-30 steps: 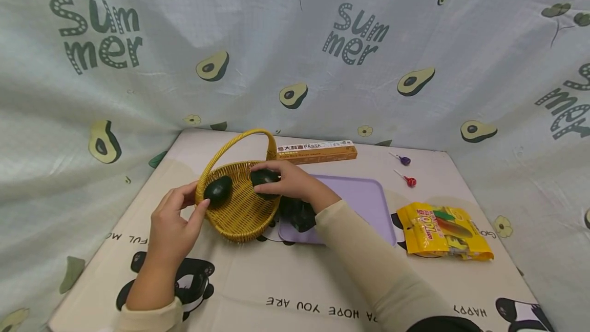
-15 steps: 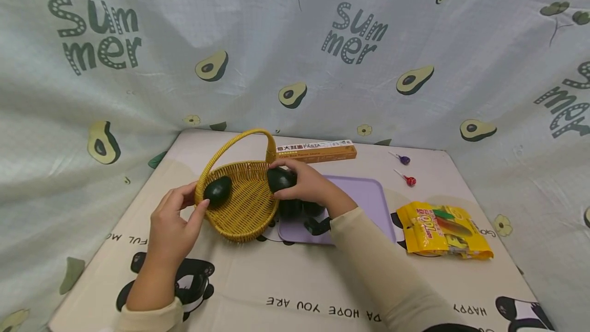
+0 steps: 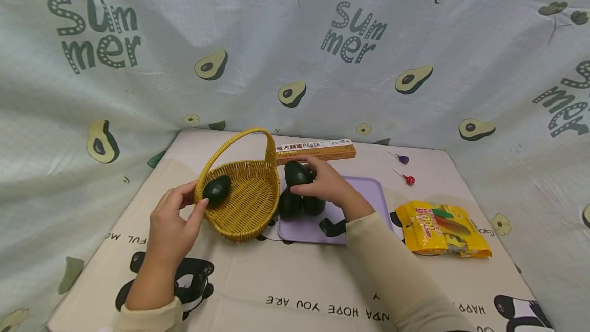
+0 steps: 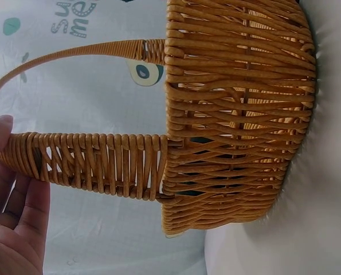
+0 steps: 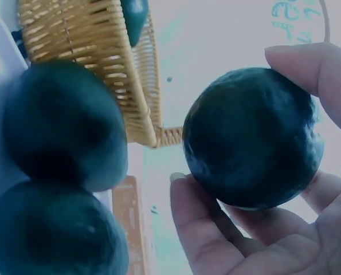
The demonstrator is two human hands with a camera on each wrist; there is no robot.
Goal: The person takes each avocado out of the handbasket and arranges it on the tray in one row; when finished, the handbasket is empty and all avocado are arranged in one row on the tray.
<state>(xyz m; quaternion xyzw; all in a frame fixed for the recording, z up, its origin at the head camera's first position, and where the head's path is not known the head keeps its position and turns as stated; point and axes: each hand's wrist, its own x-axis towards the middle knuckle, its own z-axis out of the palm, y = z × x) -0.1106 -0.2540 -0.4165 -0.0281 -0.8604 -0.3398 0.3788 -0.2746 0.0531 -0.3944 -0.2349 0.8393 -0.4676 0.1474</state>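
Observation:
My left hand (image 3: 172, 224) pinches the handle (image 4: 101, 163) of a yellow wicker basket (image 3: 249, 199) between thumb and fingers, near the handle's left base. One dark green avocado (image 3: 217, 190) lies inside the basket at its left side. My right hand (image 3: 324, 183) grips another avocado (image 5: 250, 137) with thumb and fingers, raised just right of the basket's rim. Below it, two more avocados (image 3: 290, 205) sit side by side at the left of a purple tray (image 3: 369, 193). My right forearm hides part of the tray.
A pasta box (image 3: 318, 152) lies behind the tray. To the right are a purple lollipop (image 3: 403, 159), a red lollipop (image 3: 409, 180) and a yellow candy bag (image 3: 442, 229). A printed cloth (image 3: 249, 24) hangs behind the table.
My right hand has moved right with the avocado, from over the basket to over the tray. The two tray avocados have come into clearer sight. My left hand stays on the handle.

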